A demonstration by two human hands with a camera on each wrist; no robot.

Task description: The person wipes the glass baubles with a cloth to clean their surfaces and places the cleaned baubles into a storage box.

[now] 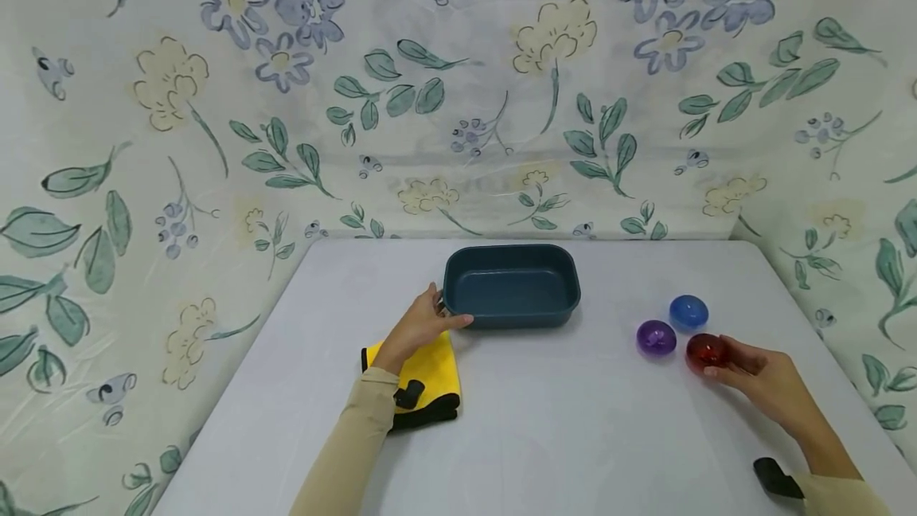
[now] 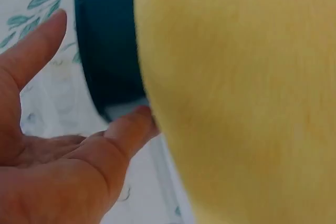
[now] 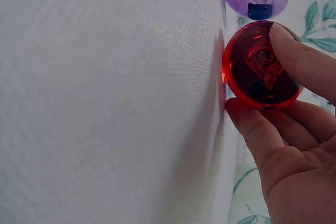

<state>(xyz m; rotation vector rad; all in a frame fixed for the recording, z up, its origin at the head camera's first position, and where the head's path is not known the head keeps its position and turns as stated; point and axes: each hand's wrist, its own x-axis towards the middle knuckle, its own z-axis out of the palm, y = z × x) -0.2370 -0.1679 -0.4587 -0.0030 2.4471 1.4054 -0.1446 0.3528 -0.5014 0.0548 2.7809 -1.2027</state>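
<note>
Over on the right of the worktop (image 1: 559,420), we have a right hand (image 1: 766,385) holding a red ball (image 1: 705,351), thumb on one side, fingers on the other, and that grip is narrow, closed round the ball! Just beside it sits a purple ball (image 1: 656,338), with a blue ball (image 1: 689,313) a little farther back, and that is close company. One careless sideways nudge, I reckon, and either neighbour could go rolling. That red surface looks glossy, too, so a loose or lopsided pinch could let it squirt free. Whether it touches the worktop or floats just above, I cannot tell from here!

Across to the left hand (image 1: 419,329), at the left end of a dark teal dish (image 1: 523,318), thumb spread away from the fingers; whether that grip truly clasps the end, I cannot tell. Lean too hard there and the dish might slide or tip. And watch the yellow cloth (image 1: 438,365) beneath the wrist: a dragging sleeve (image 1: 358,428) could ruck it up against the dish
</note>
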